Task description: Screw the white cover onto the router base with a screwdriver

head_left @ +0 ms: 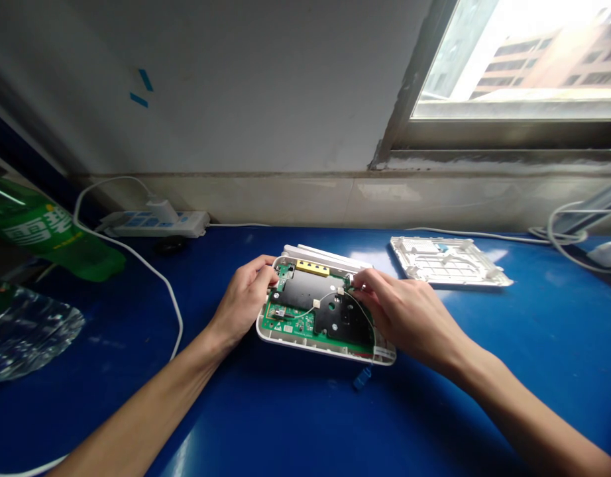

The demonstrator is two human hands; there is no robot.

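Far left: note green bottle, leaning, with clear plastic bottle in front of it. Next, see white cable looping from plug on white power strip down across blue table; black object just in front of strip, too dark to identify. Centre: grasping white case by its far left corner with left hand, thumb over rim. Find case between both hands, inner side up; cannot tell whether resting or slightly raised. Inside, see green circuit board partly under black plate, yellow block along far edge, thin wire across plate. Note blue piece just off near right corner. Right hand: fingers bent at case's far right corner; cannot tell whether grasping rim or another part. Farther right: white cover, flat on table, apart from case, ribbed face up.
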